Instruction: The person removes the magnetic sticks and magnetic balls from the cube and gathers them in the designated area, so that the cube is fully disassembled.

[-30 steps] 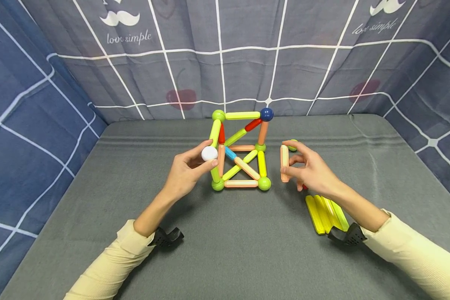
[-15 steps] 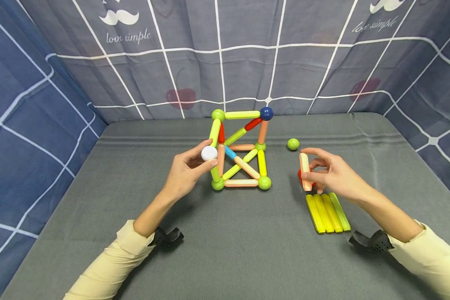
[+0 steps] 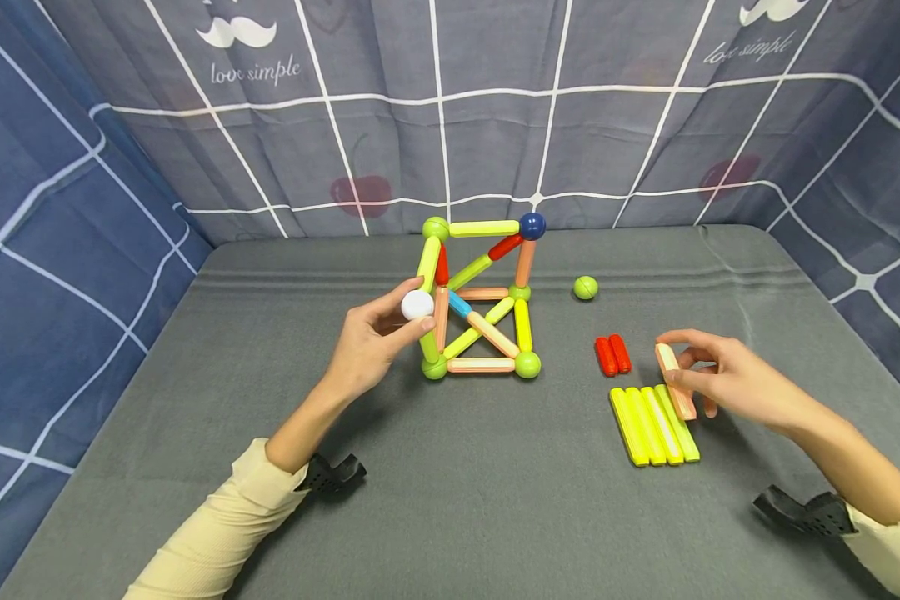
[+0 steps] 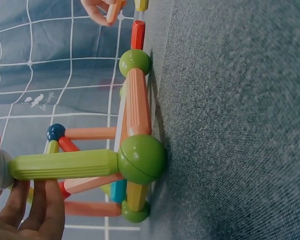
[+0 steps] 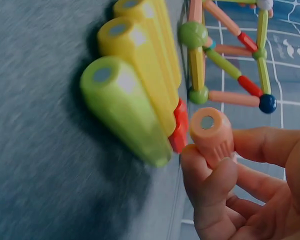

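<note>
A frame of magnetic rods and balls stands mid-table, with green balls (image 3: 527, 365) at its lower corners and a dark blue ball (image 3: 532, 226) at the upper back. My left hand (image 3: 371, 342) pinches a white ball (image 3: 417, 305) at the frame's near left, where it sits atop a green rod (image 4: 65, 164) in the left wrist view. My right hand (image 3: 742, 383) holds an orange magnetic rod (image 3: 675, 382) between thumb and fingers, above the right end of a row of yellow and green rods (image 3: 648, 427). The rod's metal tip faces the camera in the right wrist view.
Two short red rods (image 3: 612, 355) lie just behind the yellow row. Farther back rests a loose green ball (image 3: 586, 287). A grey cloth covers the table (image 3: 495, 500), and a checked blue curtain (image 3: 480, 142) hangs behind it.
My right hand has carried the orange rod rightward and nearer, from beside the frame to the yellow rods, uncovering the green ball and red rods. My left hand keeps its hold on the white ball.
</note>
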`<state>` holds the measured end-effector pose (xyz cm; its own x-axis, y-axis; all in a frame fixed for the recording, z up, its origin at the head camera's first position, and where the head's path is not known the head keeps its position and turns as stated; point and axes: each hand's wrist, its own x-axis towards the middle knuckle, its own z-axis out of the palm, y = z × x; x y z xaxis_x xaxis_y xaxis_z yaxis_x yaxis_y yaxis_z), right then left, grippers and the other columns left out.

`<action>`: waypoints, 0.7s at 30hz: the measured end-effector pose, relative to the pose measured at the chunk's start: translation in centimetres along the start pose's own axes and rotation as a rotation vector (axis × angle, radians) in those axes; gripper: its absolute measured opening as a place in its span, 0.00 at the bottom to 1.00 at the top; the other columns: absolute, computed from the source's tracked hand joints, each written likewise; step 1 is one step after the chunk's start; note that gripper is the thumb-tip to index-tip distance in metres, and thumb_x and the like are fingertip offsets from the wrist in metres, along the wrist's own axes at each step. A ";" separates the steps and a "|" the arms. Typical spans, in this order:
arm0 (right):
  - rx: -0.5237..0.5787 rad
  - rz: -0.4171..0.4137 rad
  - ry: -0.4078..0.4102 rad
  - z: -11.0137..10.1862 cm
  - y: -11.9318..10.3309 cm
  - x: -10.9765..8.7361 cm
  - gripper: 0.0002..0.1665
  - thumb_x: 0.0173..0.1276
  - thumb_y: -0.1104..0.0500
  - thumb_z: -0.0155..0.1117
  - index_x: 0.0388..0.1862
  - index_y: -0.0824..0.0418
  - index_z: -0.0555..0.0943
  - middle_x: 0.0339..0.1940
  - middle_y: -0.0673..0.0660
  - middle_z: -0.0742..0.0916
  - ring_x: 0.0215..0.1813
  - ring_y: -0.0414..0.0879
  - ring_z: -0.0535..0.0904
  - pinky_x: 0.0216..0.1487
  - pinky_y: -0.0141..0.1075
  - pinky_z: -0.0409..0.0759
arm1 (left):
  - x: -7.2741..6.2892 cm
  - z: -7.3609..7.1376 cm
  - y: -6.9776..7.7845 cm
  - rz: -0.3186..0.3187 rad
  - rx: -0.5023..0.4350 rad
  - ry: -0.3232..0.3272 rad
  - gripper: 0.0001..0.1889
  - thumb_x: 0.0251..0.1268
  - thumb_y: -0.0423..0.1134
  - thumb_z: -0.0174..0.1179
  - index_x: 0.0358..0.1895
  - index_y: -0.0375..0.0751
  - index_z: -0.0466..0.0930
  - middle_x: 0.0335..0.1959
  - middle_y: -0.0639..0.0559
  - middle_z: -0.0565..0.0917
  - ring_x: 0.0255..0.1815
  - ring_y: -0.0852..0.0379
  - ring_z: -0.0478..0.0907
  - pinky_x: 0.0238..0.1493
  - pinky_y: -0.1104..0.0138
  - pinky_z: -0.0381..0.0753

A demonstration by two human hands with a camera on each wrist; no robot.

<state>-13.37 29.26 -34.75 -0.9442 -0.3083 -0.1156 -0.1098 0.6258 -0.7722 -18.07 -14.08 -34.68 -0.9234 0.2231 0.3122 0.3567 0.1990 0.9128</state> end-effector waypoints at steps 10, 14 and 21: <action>-0.059 0.023 -0.054 -0.2 1.6 -0.9 0.25 0.69 0.67 0.61 0.63 0.72 0.70 0.30 0.57 0.81 0.21 0.47 0.77 0.19 0.38 0.76 | 0.0 0.0 0.0 0.005 -0.002 0.004 0.28 0.62 0.32 0.68 0.67 0.41 0.76 0.48 0.41 0.84 0.42 0.51 0.83 0.40 0.68 0.79; -0.047 0.019 -0.106 -0.2 2.0 -0.9 0.27 0.71 0.66 0.60 0.64 0.77 0.68 0.28 0.55 0.80 0.20 0.46 0.76 0.19 0.38 0.76 | 0.0 0.0 0.1 0.005 -0.003 0.003 0.28 0.62 0.32 0.68 0.67 0.41 0.75 0.48 0.41 0.84 0.42 0.51 0.83 0.41 0.68 0.79; -0.041 0.022 -0.185 -0.4 2.1 -1.1 0.29 0.74 0.63 0.59 0.66 0.80 0.65 0.28 0.55 0.80 0.18 0.43 0.75 0.21 0.37 0.77 | 0.0 0.0 0.1 0.001 -0.008 0.003 0.28 0.62 0.31 0.67 0.67 0.40 0.75 0.49 0.40 0.84 0.43 0.52 0.83 0.42 0.68 0.79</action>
<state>-12.74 31.24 -36.01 -0.8735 -0.4190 -0.2479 -0.1063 0.6612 -0.7427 -18.04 -14.02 -34.59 -0.9234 0.2209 0.3140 0.3567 0.1913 0.9144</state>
